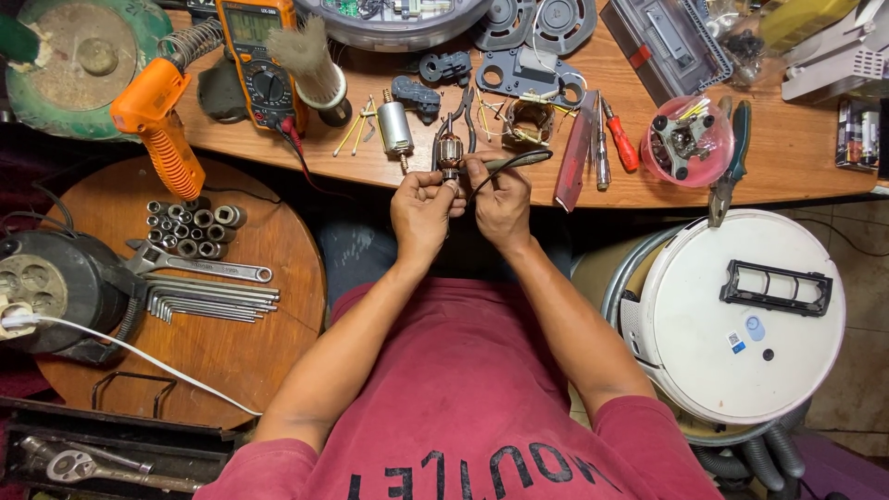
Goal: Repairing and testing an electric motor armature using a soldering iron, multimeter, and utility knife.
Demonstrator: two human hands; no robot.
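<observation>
The left hand (422, 211) pinches a small copper-wound motor armature with a steel shaft (450, 154), holding it upright just above the front edge of the brown wooden desk (796, 148). The right hand (501, 201) is closed around a thin dark probe with a black lead (515, 163), its fingertips touching the armature from the right. Just left of the armature, a small silver cylindrical motor (395, 127) lies on the desk. Further left of the armature stand an orange handheld multimeter (260, 57) and an orange-handled soldering gun (157, 118). To the right of the armature lie a red-handled screwdriver (619, 137) and a pink translucent round tub (689, 141). Below and right of the armature sits a white round robot vacuum (741, 315); below and left, a silver adjustable wrench (199, 267) rests on a round wooden stool.
</observation>
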